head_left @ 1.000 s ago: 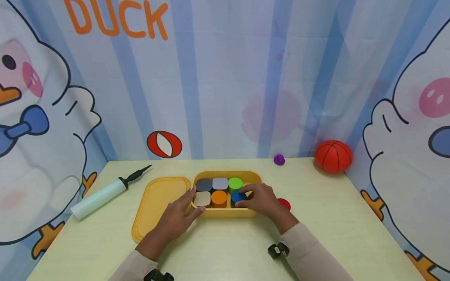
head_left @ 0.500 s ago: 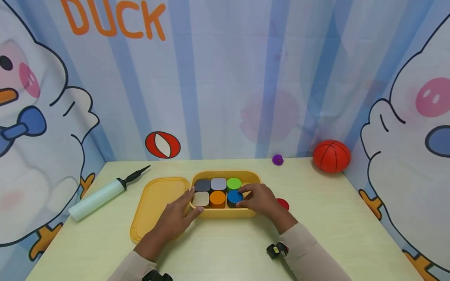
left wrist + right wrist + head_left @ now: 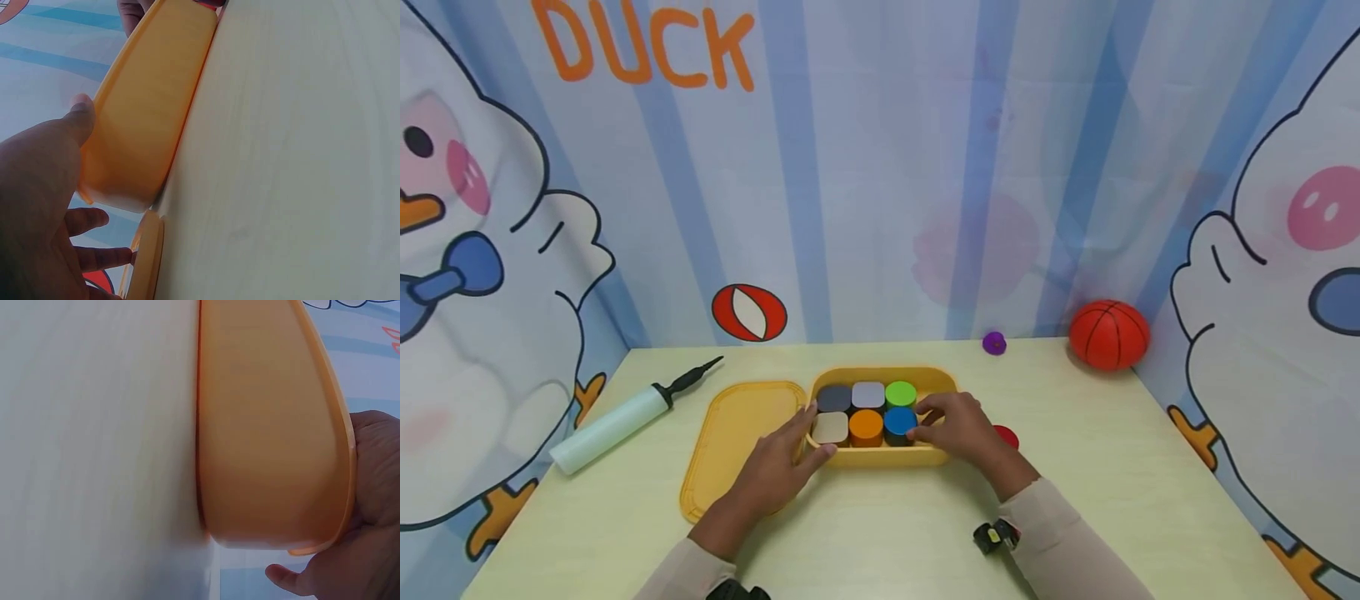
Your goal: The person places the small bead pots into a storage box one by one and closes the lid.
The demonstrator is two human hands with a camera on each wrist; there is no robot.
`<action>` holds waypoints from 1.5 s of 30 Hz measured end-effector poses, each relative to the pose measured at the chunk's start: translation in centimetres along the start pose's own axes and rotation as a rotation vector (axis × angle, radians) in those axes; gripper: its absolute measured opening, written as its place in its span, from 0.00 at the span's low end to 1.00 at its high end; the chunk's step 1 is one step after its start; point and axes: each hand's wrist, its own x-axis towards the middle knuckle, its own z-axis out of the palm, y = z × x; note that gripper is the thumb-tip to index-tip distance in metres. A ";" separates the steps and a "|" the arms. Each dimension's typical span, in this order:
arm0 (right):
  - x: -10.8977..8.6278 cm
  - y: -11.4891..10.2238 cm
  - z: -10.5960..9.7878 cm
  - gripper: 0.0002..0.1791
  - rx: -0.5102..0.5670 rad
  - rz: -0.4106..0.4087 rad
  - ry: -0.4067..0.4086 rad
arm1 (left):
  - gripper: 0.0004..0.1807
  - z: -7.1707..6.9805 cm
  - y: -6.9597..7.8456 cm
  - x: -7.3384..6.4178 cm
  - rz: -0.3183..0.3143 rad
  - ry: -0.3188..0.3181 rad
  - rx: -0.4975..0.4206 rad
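Observation:
A yellow box (image 3: pixel 880 457) stands on the table, holding several small pieces in two rows. Dark grey (image 3: pixel 834 398), lilac (image 3: pixel 868 395) and green-topped (image 3: pixel 900 394) pieces form the back row. In front are a cream piece (image 3: pixel 831 427), an orange round piece (image 3: pixel 866 427) and a round blue-topped piece (image 3: pixel 900 423) with a dark lower part. My right hand (image 3: pixel 958 423) has thumb and index finger at the blue-topped piece's right edge, inside the box. My left hand (image 3: pixel 771 471) rests at the box's left front corner, its thumb (image 3: pixel 81 112) along the front wall.
The yellow lid (image 3: pixel 722 458) lies left of the box, partly under my left hand. Farther left is a pale green pump (image 3: pixel 613 427) with a black nozzle. A red ball (image 3: pixel 1109 335), a small purple object (image 3: pixel 994 342) and a red round object (image 3: pixel 1006 436) lie to the right.
The blue-topped piece has shifted slightly left, up beside the orange one. My right fingertips have since drawn back a little to its right edge. My left hand stays at the box corner.

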 end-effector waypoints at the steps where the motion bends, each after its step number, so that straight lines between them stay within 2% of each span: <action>1: -0.1 0.0 -0.1 0.18 -0.008 -0.009 0.008 | 0.50 0.1 0.0 0.0 -0.008 -0.005 0.001; 8: -0.3 0.2 -0.6 0.19 -0.025 -0.107 0.071 | 0.50 0.1 -0.2 0.0 0.001 0.001 0.005; 14: -0.7 0.7 -1.6 0.18 -0.010 -0.223 0.181 | 0.51 0.1 -0.2 0.1 0.011 -0.001 0.003; 21: -1.4 2.3 -2.7 0.19 0.028 -0.231 0.218 | 0.49 0.1 -0.3 -0.1 0.010 -0.002 0.006; 30: -2.3 3.6 -4.6 0.23 0.013 -0.117 0.134 | 0.49 0.0 -0.4 0.0 0.031 0.019 0.020; 39: -3.2 5.9 -6.2 0.26 0.047 -0.125 0.057 | 0.49 0.1 -0.5 0.1 0.021 0.007 0.011; 45: -3.5 8.3 -7.1 0.30 0.080 -0.196 -0.002 | 0.49 0.1 -0.2 0.0 0.017 0.006 0.008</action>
